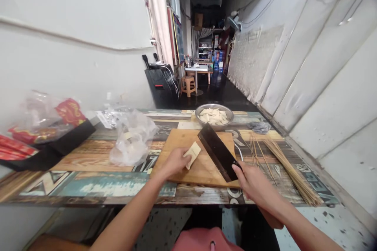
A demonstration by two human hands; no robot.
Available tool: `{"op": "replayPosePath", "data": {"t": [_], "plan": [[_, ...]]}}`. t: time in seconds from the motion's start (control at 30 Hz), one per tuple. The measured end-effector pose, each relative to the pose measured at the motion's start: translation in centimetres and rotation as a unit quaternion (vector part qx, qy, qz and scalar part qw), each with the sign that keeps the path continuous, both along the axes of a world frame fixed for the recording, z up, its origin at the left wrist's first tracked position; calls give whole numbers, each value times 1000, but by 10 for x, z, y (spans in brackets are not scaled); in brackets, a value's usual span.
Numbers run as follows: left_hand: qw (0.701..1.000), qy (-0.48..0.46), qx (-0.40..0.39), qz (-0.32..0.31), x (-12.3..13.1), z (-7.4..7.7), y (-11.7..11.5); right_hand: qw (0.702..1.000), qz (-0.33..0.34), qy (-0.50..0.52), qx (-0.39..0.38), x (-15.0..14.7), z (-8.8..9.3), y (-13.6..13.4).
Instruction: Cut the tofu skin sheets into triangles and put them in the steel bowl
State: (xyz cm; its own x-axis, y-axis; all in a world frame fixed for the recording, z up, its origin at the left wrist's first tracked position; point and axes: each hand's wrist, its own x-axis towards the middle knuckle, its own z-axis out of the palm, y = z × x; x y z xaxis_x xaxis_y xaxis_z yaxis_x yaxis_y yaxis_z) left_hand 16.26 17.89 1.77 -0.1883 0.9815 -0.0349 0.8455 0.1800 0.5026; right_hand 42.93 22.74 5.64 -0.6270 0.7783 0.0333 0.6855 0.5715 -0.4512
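My right hand (249,178) grips the handle of a dark, wide-bladed cleaver (216,151), its blade slanting up and to the left over the right part of a wooden cutting board (169,147). On the board, my left hand (176,161) has its fingers closed on a pale, flat rectangular food piece (194,152), perhaps tofu. A line crosses the piece near its upper end; whether that is a cut I cannot tell. Blade and food piece are apart. Behind the board stands a metal bowl (230,120) heaped with pale cut pieces.
A crumpled clear plastic bag (132,141) with something pale inside lies left of the board. Further left is a black tray (70,137) with red packets. Thin wooden skewers (291,168) lie at the right, near a dark crumpled bag (259,127).
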Motion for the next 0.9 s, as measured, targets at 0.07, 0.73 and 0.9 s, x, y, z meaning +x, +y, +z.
{"op": "replayPosePath", "data": {"t": [0.07,0.73,0.9], "plan": [[998,-4,13,53,-6,-6,-6,1000,9,-18,17,-3,-1,1],[971,163,168,41,6,-27,-41,954,198,-199,106,-59,23,15],[982,122,146,12,16,-22,-42,970,150,-176,69,-71,11,21]]}}
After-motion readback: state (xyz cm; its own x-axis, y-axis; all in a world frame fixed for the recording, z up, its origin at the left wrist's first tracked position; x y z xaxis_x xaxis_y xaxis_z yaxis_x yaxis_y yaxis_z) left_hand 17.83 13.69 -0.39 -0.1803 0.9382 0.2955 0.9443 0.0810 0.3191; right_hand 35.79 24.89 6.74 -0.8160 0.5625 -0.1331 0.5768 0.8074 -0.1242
